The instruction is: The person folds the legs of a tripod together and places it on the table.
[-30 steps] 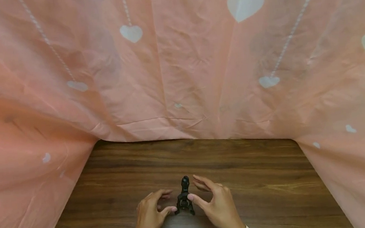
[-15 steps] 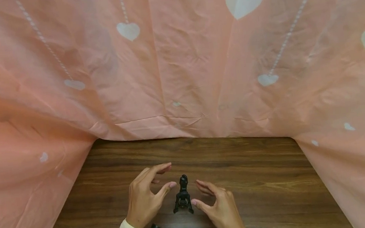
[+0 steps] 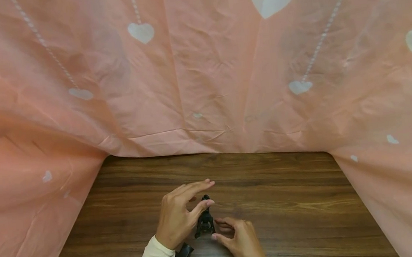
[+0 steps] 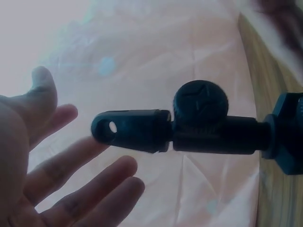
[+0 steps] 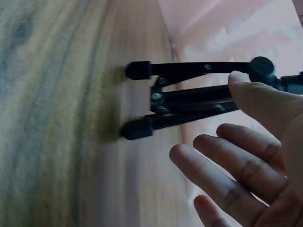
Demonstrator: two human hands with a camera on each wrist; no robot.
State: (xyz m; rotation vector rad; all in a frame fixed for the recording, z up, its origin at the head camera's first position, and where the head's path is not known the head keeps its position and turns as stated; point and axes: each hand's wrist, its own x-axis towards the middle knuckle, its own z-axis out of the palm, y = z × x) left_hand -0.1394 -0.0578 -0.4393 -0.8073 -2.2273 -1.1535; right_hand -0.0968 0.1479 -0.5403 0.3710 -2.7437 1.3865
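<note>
A small black tripod (image 3: 204, 223) stands on the wooden table on its spread legs. Around its upper end is my left hand (image 3: 178, 214), thumb and fingers apart. The left wrist view shows the tripod's holed tip (image 4: 112, 126) and round knob (image 4: 200, 103); whether a fingertip touches the tip I cannot tell. Low on the right side, my right hand (image 3: 239, 239) is beside the legs, fingers loosely bent. In the right wrist view, the thumb (image 5: 253, 92) overlaps the tripod below its hinge, the other fingers staying off the rubber-footed legs (image 5: 139, 127).
The brown wood table (image 3: 290, 195) spreads out on both sides. A pink curtain (image 3: 216, 82) printed with white hearts hangs along the back and both sides. A black device (image 3: 182, 255) sits at the left wrist.
My left hand has risen from the tripod's legs, swung out left, then come back in around its top. The right hand has dropped slightly toward the legs. The tripod stays standing.
</note>
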